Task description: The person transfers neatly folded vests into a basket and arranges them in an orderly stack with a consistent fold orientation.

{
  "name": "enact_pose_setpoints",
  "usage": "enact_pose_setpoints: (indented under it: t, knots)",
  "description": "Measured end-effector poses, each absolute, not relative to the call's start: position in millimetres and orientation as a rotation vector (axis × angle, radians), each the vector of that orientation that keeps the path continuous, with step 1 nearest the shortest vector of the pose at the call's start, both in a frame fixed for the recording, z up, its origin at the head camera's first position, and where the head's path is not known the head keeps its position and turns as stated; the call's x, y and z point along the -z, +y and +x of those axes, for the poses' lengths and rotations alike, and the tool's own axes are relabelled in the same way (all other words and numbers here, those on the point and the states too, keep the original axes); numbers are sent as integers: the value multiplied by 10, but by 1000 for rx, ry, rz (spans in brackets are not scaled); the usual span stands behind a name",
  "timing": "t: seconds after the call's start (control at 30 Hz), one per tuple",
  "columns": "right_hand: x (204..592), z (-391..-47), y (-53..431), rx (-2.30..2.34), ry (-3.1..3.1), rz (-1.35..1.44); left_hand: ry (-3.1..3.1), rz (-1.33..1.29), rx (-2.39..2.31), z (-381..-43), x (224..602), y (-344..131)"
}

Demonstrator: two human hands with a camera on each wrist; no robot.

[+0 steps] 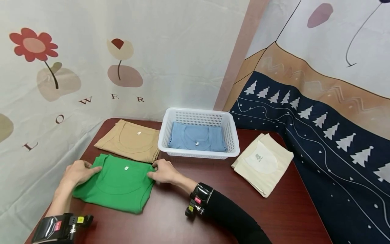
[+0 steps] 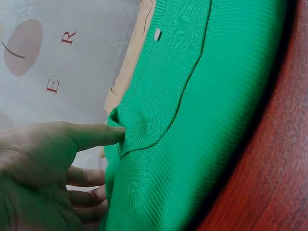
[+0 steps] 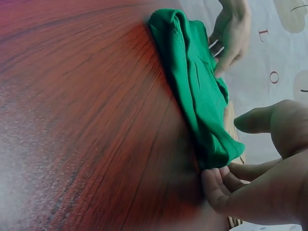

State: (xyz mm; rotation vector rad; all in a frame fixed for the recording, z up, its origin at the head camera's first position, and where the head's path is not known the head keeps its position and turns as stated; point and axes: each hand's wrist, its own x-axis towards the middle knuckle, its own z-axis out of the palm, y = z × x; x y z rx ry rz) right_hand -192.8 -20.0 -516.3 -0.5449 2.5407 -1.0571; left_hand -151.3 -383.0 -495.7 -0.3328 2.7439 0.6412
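A folded green shirt (image 1: 122,183) with a small white neck label lies on the table. At its left end, my left hand (image 1: 80,174) pinches the edge, thumb pressing a wrinkle into the ribbed cloth in the left wrist view, other fingers partly hidden behind the edge. My right hand (image 1: 164,172) is at the opposite end. In the right wrist view its fingertips (image 3: 211,185) touch the shirt's edge, while the thumb stays apart from the cloth. A folded tan shirt (image 1: 134,140) lies just behind the green one.
A white plastic basket (image 1: 198,154) at the back of the table (image 1: 210,189) contains a folded blue shirt (image 1: 198,137). Toward the right edge lies a folded cream shirt (image 1: 265,162) with a printed white patch. Patterned curtains (image 1: 182,57) hang behind the table and along its right.
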Motion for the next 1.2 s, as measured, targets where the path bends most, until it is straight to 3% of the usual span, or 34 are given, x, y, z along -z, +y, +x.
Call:
enact_pose_setpoints:
  t: [0.53,0.97,1.2]
  knots:
    - [5125,-1899,-235,1051,2533,-503,2726,-271,-678,-1526,4979,-3826]
    - [5155,-1815,-234,1768,1831,4,2717,-315,-688,-1484,4983,-3803]
    - [5153,-1741,-181,1854,1583,124,2710,-352,-694,-1480,4982,-3804]
